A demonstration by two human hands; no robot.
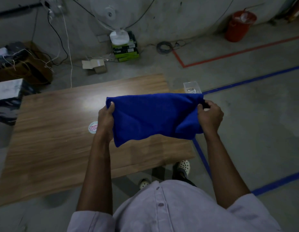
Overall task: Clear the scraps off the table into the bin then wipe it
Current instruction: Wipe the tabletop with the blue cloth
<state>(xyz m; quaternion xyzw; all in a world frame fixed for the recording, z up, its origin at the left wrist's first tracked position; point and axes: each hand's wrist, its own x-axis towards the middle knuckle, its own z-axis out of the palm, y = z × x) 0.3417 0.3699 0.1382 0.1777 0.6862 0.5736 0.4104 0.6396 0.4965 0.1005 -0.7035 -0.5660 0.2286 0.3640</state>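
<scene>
Standing at the near edge in a pale button shirt [170, 206] and white perforated clogs [183, 167], I am holding a blue cloth [153, 118] in the air over the right half of the wooden tabletop [53, 139]. My left hand [106, 114] is pinching the cloth's left edge, thumb on top and fingers curled beneath. My right hand [210, 114] is gripping the bunched right edge, fingers curled round it. The cloth is hanging stretched between them, its lower corner drooping toward me. A round sticker [93, 127] is lying on the tabletop just beside my left wrist. A clear plastic container [192, 87] is showing past the cloth by the far right corner. Beyond, blue tape [252, 79] and red tape [237, 53] are crossing the concrete floor; a white fan [112, 12] and a red bucket [239, 27] are standing by the wall.
</scene>
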